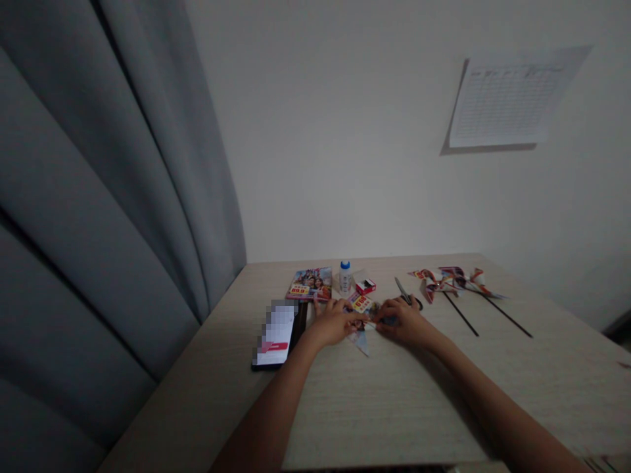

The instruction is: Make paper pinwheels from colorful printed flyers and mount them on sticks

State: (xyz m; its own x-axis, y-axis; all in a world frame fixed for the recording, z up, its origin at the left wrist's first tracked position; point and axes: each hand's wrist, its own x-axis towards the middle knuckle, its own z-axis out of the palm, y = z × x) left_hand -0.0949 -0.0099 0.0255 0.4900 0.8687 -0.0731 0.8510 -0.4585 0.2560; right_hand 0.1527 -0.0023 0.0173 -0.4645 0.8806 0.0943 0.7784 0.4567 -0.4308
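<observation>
The left hand and the right hand are close together low over the table, their fingertips meeting on a folded sheet of glossy printed paper. Both hands seem to pinch it between them, though the dim light and the fingers hide the exact grip. The sheet lies on the tabletop between the hands, its colourful printed face upward and a pale triangular point sticking out toward the person.

Just beyond the right hand lie steel scissors with dark handles, their blades pointing away. Beyond the left hand stand a white glue bottle with a blue cap and a small red-and-black box. To their left lies a colourful glossy leaflet, and nearer the left hand is a black smartphone, its lit screen blurred out.

Farther right, two paper pinwheels in red and white rest on long, thin black sticks. All this sits on a pale wood-grain table, with a grey curtain along its left side and a printed paper chart taped to the white wall.
</observation>
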